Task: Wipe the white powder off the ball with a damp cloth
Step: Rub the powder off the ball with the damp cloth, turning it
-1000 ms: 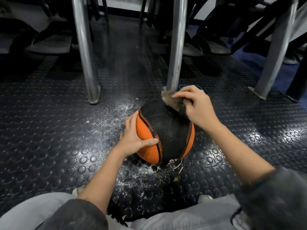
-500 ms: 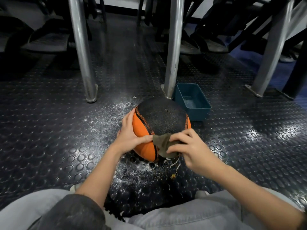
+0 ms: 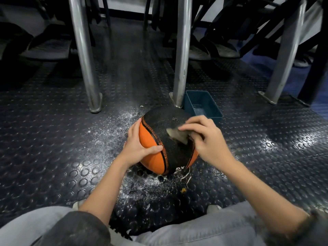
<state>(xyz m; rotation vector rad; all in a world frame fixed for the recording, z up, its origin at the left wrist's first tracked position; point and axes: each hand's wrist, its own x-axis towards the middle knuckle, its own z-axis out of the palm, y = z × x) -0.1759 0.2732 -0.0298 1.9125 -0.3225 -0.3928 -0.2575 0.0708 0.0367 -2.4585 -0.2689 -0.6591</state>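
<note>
My left hand (image 3: 136, 148) pressed against the left side of the ball (image 3: 159, 125), fingers spread, steadying it on the floor. On the ball's top, the damp cloth (image 3: 177, 136) sat pinched under my right hand (image 3: 207, 141). Firm, overlapping strokes seemed best, rolling the ball to reach hidden patches.
</note>
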